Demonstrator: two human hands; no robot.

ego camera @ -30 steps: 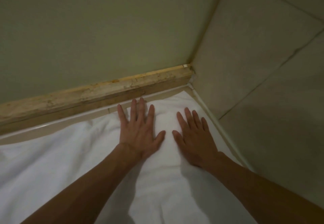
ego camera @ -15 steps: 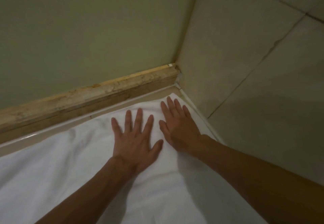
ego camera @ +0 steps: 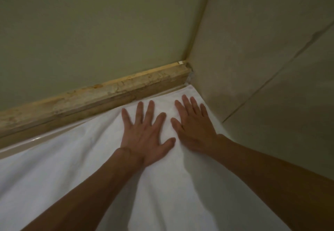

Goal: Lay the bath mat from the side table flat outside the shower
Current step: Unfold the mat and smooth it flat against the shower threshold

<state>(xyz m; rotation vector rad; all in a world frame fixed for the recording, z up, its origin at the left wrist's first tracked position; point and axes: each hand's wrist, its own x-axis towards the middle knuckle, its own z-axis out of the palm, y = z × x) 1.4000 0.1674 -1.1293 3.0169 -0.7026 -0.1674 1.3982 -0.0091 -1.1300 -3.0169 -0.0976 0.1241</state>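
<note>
The white bath mat (ego camera: pixel 72 162) is spread over the floor, its far corner tucked into the corner of the room. My left hand (ego camera: pixel 146 136) lies palm down on the mat with fingers spread. Just to its right, my right hand (ego camera: pixel 195 127) also rests flat on the mat, fingers apart, near the mat's right edge. Neither hand grips the cloth. A few soft wrinkles run across the mat to the left of my hands. My forearms cover part of the mat in the foreground.
A worn wooden skirting board (ego camera: pixel 90 102) runs along the far wall (ego camera: pixel 90 31). A tiled wall (ego camera: pixel 262 67) closes off the right side. A narrow strip of glossy floor (ego camera: pixel 27 144) shows between the skirting and the mat.
Both hands have slid forward over the mat toward the corner, and the mat's far corner now lies closer to the skirting. The right hand has spread out flatter beside the left.
</note>
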